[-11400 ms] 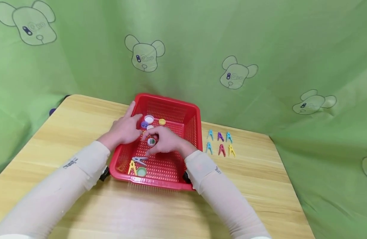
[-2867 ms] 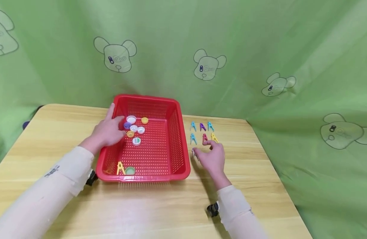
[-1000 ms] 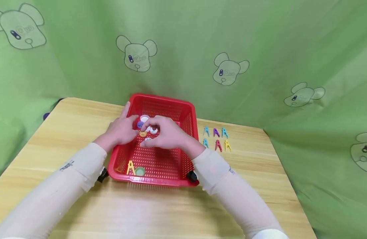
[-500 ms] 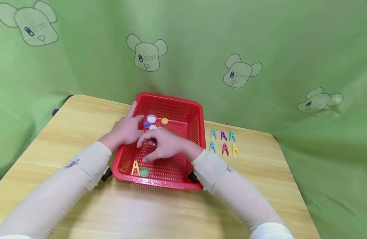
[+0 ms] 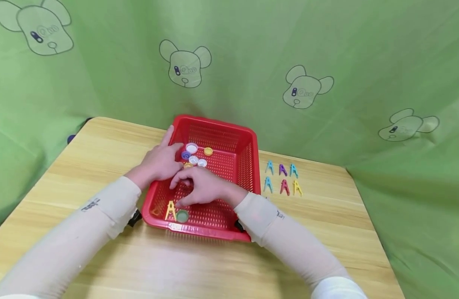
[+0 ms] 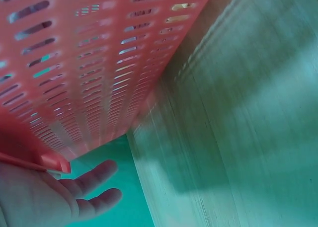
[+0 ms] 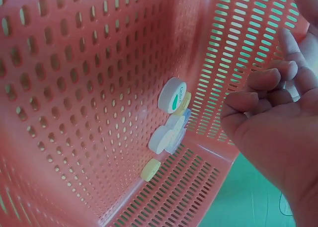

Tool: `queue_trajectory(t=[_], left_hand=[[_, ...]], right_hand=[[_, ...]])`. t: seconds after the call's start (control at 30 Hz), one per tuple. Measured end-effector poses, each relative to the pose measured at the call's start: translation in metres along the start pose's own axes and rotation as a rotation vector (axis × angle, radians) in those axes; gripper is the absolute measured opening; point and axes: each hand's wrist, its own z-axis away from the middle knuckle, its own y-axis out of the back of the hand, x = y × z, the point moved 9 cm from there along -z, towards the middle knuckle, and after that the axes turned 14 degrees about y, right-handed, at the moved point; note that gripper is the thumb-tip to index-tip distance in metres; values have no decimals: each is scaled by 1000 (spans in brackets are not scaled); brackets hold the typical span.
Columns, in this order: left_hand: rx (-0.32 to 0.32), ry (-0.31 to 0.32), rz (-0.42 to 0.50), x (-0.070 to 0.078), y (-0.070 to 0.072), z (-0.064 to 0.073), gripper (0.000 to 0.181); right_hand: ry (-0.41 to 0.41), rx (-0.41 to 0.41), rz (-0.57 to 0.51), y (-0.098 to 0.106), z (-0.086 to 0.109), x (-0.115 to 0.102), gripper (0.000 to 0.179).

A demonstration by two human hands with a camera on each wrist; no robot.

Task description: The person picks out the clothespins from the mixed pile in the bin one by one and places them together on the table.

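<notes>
My left hand [image 5: 160, 164] rests across the left rim of the red plastic basket [image 5: 214, 236], some fingers inside and others outside. In the left wrist view, two fingers [image 6: 97, 180] stretch loosely outside it. Inside the basket, my right hand [image 5: 205, 185] has thumb and index finger spread apart, holding nothing. Its thumb tip is close beside a yellow clothespin [image 5: 170, 210], next to a green bottle cap [image 5: 182, 215]. Several white, purple and yellow caps lie farther back, among them a white cap [image 5: 191, 148] and a yellow cap [image 5: 208, 151]. A white cap with green print [image 7: 172, 95] shows in the right wrist view.
Right of the basket, clothespins lie in two rows on the wooden table [image 5: 326, 216]: blue, purple [image 5: 283, 170] and blue behind; blue, red [image 5: 284, 187] and yellow in front. The right sleeve [image 5: 259, 216] covers the table just below them. A green curtain [image 5: 237, 95] hangs behind.
A grey clothespin has gone from the basket to the table, below the front row. My right hand has since returned to the basket and moved toward the yellow clothespin. My left hand keeps its place.
</notes>
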Motion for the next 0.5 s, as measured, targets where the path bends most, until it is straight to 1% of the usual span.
queue_trajectory(t=[0.1,0.17,0.33,0.4,0.5], left_hand=[[3,2,-5,0,0,-2,69],[5,3,-5,0,0,-3,68],[3,14,3,-2,-1,-3,67],[2,15,2,-2,-2,-3,67],[2,17,-1,-2,-2,-2,65]], right_hand=[[-20,29,-24,-1,-1,7,37],[-29,28,-43,-4,-3,11,38],[-79,-44,-67,-18,-5,21,40],[-112,-78,-53,-22,-5,26,40],[-134,-125,-18,-29,-4,32,42]])
